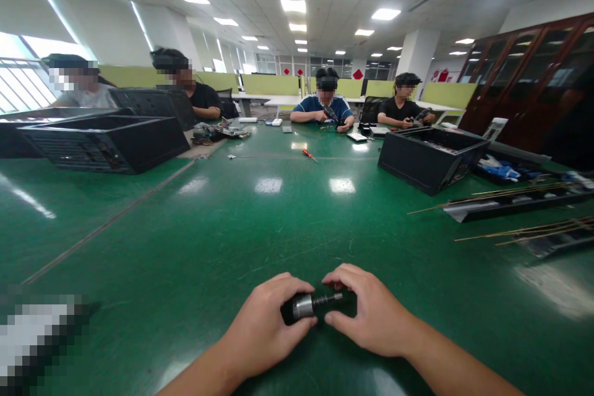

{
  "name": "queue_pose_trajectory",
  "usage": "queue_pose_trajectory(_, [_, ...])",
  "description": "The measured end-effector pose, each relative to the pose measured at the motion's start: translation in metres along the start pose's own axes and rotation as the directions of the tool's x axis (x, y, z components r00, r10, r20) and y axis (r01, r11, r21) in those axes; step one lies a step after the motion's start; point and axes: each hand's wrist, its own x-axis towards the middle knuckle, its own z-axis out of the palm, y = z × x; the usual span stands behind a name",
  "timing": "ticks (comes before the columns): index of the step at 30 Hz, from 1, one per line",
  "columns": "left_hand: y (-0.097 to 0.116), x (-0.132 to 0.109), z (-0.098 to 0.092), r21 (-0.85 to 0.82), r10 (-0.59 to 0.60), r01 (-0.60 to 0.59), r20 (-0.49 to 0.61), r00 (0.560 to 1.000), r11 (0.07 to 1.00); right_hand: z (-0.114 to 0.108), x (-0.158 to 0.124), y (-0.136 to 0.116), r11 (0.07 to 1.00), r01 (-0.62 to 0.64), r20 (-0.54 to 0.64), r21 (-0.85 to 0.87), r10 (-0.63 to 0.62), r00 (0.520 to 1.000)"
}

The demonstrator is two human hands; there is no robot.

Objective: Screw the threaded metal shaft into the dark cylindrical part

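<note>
My left hand (pixel 269 315) is curled around the dark body of an electric screwdriver (pixel 304 307), low over the front of the green table (pixel 223 223). Its silver collar, dark spring-like nose and thin metal bit stick out to the right. The hand hides the rear of the tool. Facing it, my right hand (pixel 366 309) is open in a C shape around the bit end. Its thumb and fingers are apart and hold nothing.
Black computer cases stand at left (pixel 134 151) and right (pixel 427 161). An orange-handled screwdriver (pixel 308 154) lies mid-table. Metal rails (pixel 510 201) with thin rods lie at right. A pixelated object (pixel 37 334) is at front left. Several people (pixel 325 102) sit across the table.
</note>
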Motion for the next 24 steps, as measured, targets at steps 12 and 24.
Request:
queue_pose_trajectory(12, [-0.0013,-0.0009,0.0020,-0.046,0.111,-0.113,-0.042,0.993,0.993,0.0064,0.0009,-0.0015,0.999,0.045,0.041,0.000,-0.045,0.998])
queue_pose_trajectory(24, [0.0015,0.0006,-0.0003,-0.041,0.080,-0.083,-0.055,0.995,0.996,0.0030,0.0009,-0.0019,0.999,0.039,0.014,-0.021,-0.038,0.999])
